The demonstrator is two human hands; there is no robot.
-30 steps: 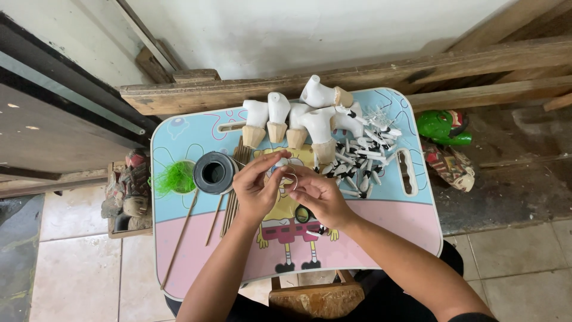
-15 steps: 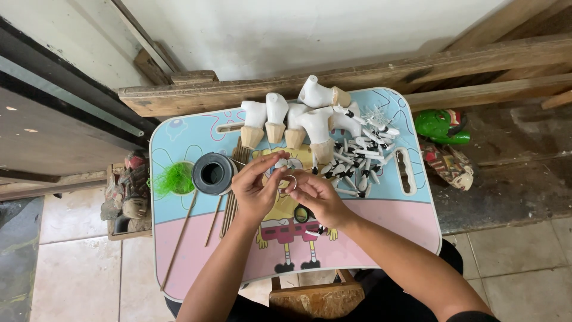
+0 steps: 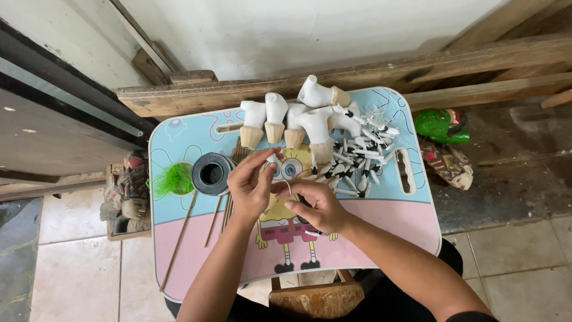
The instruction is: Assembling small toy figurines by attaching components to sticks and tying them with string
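Left hand and right hand meet over the middle of the bench, a glossy blue-and-pink lap top printed with a cartoon figure. The left grip pinches a small white piece; the right grip pinches a thin wire loop. Smooth white carved heads on tan wooden necks line the far edge. A black tape roll and green fibre tuft lie toward the left edge, with thin sticks just below them.

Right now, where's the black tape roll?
Head view: the black tape roll lies on the lap table's left side, between the green fibre tuft and the left hand.
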